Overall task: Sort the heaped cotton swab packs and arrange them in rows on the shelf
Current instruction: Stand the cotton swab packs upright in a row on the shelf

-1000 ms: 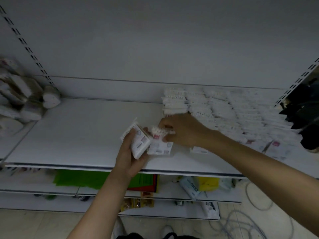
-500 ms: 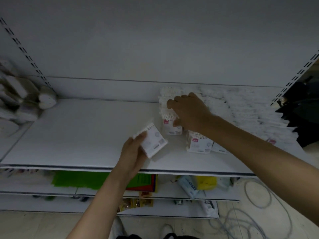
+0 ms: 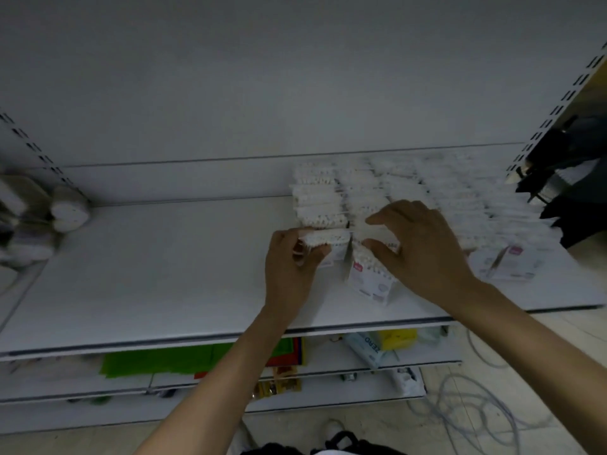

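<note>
**Both hands gripping swab packs at the row fronts**

Left hand is gripping a cotton swab pack by its left end, fingers curled round it and swab heads facing up. The pack is sitting at the front of the leftmost row, just touching the one behind. Right hand is pinching a second pack between thumb and forefinger, one row over. A front pack with a red logo is standing tilted just below that thumb.

The rows of packs are running front to back toward the rear panel and filling the right half of the shelf. The far rows are blurring out. Loose packs are lying flat near the right front, out of line.

Blurred grey-white bundles are piling up in the next bay on the left. Slotted uprights are framing the bay. The lower shelf is holding green sheets, a pouch marked ZERO and a yellow bag. Cables are looping across the floor at lower right.
</note>
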The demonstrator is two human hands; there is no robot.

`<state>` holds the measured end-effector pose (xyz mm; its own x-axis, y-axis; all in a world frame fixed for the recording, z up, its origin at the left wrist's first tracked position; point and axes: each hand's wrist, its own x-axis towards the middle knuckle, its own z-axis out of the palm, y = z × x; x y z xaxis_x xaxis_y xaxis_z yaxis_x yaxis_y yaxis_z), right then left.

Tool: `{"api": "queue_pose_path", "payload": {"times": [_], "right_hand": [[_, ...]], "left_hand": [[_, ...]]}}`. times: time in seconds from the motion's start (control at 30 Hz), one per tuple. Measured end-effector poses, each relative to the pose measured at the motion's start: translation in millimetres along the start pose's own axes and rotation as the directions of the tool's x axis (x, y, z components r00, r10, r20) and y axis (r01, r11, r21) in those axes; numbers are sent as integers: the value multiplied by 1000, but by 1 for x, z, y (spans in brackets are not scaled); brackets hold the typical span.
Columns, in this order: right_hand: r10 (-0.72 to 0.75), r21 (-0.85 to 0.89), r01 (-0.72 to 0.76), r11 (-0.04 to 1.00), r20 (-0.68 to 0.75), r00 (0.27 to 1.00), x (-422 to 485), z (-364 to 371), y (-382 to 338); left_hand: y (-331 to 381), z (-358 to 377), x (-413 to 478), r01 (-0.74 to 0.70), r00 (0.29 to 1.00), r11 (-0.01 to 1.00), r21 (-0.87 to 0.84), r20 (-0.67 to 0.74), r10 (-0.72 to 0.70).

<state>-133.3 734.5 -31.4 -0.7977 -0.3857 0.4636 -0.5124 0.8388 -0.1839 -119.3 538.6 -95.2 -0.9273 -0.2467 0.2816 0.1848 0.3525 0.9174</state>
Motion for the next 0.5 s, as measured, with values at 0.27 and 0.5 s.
{"api": "queue_pose_path", "payload": {"times": [0.27, 0.5], "right_hand": [[-38, -192, 15, 981, -118, 992, -33, 33, -12], [-235, -88, 224, 971, -143, 961, -27, 46, 14]], "left_hand": [[-12, 0, 4, -11, 1000, 1000, -11, -11, 11], [-11, 8, 2, 61, 998, 997, -50, -15, -61]]}}
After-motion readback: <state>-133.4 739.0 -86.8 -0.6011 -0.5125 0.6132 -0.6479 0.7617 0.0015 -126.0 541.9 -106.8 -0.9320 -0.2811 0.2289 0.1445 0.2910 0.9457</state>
